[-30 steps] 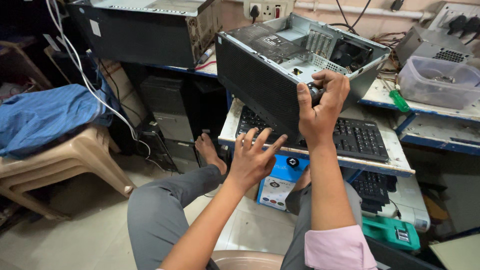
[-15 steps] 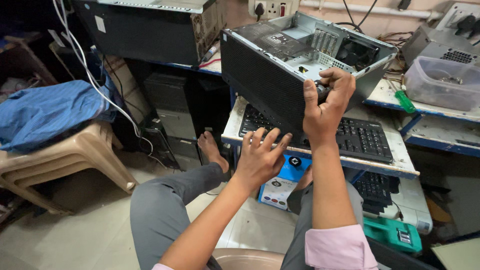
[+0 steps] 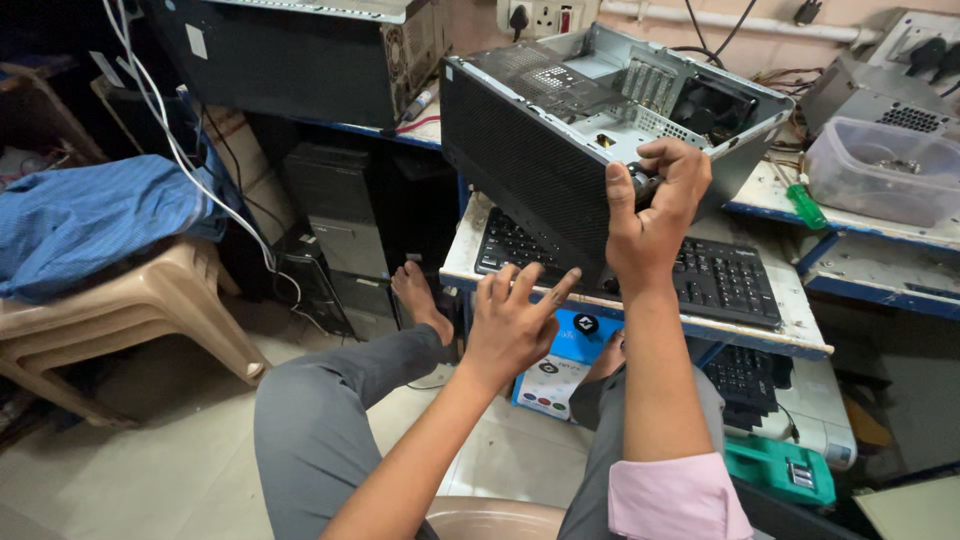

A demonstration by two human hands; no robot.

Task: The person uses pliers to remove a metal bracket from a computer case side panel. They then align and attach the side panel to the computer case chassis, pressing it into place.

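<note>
Fingers of left hand [image 3: 515, 325] now touch computer case [image 3: 540, 170].

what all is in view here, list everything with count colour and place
open computer case: 1, black and grey, tilted on the desk edge
keyboard: 1, black, on the desk under the case
second computer case: 1, black, top left shelf
plastic tub: 1, clear, desk right
screwdriver: 1, green handle, beside the tub
plastic chair: 1, beige, left
cloth: 1, blue, on the chair
box: 1, blue and white, on the floor under the desk
left hand: fingers spread at the case's lower edge
right hand: gripping the case's near corner
</note>
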